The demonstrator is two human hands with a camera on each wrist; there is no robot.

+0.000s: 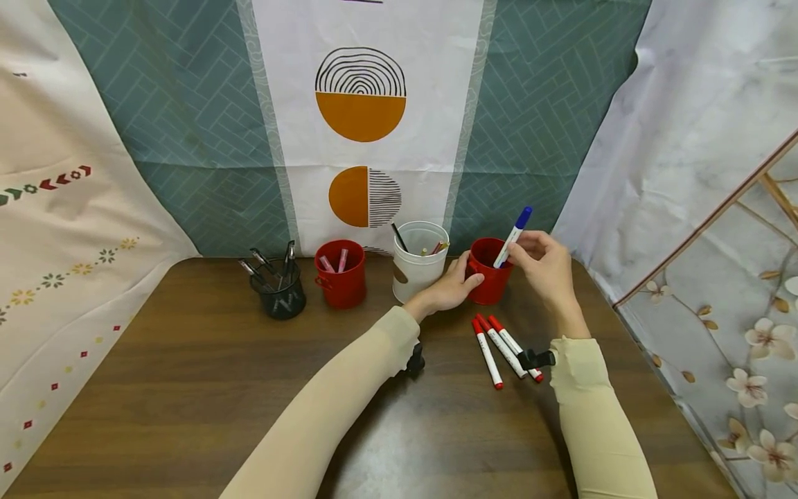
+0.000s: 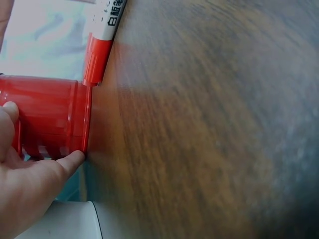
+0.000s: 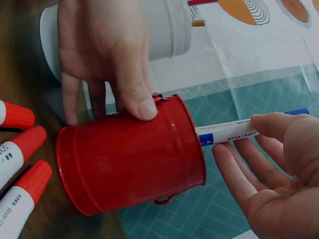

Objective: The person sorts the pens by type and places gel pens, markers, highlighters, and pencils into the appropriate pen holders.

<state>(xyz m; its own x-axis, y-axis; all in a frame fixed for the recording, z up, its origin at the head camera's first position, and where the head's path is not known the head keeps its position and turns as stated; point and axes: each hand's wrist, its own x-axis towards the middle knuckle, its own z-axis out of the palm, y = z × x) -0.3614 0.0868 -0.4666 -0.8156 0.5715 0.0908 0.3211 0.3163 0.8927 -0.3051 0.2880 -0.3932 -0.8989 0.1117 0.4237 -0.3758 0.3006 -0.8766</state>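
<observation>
My right hand (image 1: 550,269) pinches a whiteboard marker (image 1: 512,239) with a blue cap between thumb and fingers. The marker is tilted, its lower end at the mouth of the right-hand red bucket (image 1: 489,290). In the right wrist view, a blue end of the marker (image 3: 227,131) shows just by the bucket's rim. My left hand (image 1: 447,285) holds that bucket from its left side, the thumb on its wall (image 3: 129,164) and the fingers reaching to its lower edge. Whether anything lies inside the bucket is hidden.
Red-capped whiteboard markers (image 1: 488,355) lie on the wooden table (image 1: 249,409) in front of the bucket. A white bucket (image 1: 414,274) with pencils stands beside my left hand. Farther left are another red bucket (image 1: 346,287) with pink items and a black mesh cup (image 1: 282,303) with pens.
</observation>
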